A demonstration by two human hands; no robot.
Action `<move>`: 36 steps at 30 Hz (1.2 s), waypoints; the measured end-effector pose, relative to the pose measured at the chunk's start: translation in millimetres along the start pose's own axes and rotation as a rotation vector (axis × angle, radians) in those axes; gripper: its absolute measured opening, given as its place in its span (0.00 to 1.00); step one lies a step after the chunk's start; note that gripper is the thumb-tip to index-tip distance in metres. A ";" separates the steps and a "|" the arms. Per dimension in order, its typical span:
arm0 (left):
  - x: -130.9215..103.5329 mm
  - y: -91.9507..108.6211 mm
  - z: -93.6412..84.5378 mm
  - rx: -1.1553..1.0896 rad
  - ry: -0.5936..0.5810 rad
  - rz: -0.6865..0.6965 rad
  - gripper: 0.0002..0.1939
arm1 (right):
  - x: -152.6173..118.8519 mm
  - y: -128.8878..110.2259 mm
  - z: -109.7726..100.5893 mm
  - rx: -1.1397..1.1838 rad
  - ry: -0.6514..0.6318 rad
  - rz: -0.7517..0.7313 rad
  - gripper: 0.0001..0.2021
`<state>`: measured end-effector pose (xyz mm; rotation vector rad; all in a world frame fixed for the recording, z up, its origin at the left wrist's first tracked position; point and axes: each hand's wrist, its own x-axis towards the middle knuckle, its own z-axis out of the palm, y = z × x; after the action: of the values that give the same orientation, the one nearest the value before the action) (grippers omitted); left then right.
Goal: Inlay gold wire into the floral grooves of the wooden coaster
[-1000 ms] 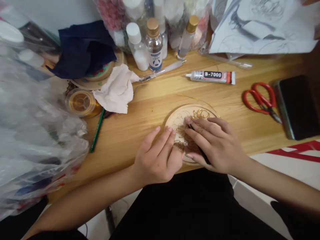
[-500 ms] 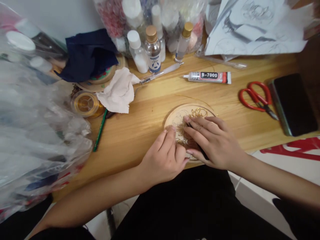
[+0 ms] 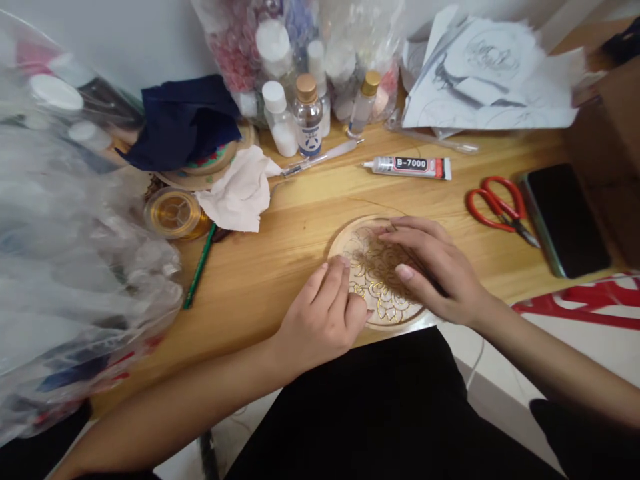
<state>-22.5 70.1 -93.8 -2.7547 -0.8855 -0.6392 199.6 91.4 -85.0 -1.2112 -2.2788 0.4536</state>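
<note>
A round wooden plate (image 3: 336, 241) lies at the table's front edge, with a flower pattern drawn on its pale face. Shiny gold wire (image 3: 387, 308) follows some of the drawn lines in the lower part. My left hand (image 3: 323, 313) is closed at the plate's left rim, thumb and fingertips pinched together there. Over the plate's right half, my right hand (image 3: 440, 270) is curled, thumb apart from the forefinger. A dark slender tool (image 3: 431, 279) shows partly beneath its palm; its tip is hidden. The right hand's shadow darkens the pattern's middle.
Behind the plate lie a B-7000 glue tube (image 3: 410, 167) and a pen-like tool (image 3: 325, 157). Red-handled cutters (image 3: 500, 203) and a phone (image 3: 565, 220) are at right. A gold wire spool (image 3: 175, 212), green pencil (image 3: 200, 267) and bulky plastic bags (image 3: 90, 267) occupy the left.
My right hand has shifted up and its thumb has come away from the plate's lower part, uncovering the gold wire there. The left hand stays at the rim. The view has tilted slightly.
</note>
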 end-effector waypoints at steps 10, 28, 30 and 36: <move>-0.7 -1.1 -4.2 -0.088 0.101 -0.036 0.09 | -10.9 0.5 1.4 -0.234 0.018 -0.174 0.16; -4.5 -4.1 -2.3 -0.360 0.190 0.104 0.09 | 7.1 -5.5 0.4 -0.355 -0.098 -0.259 0.15; -3.9 -6.0 -1.6 -0.354 0.177 0.104 0.09 | 9.3 -3.4 1.9 -0.304 -0.072 -0.243 0.14; -1.4 -11.4 -5.1 -0.331 0.097 0.089 0.10 | 3.5 4.0 1.2 0.146 0.086 0.151 0.15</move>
<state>-32.0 77.1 -89.5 -2.9964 -0.6843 -0.9713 199.9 96.5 -87.0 -1.3070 -2.0528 0.6010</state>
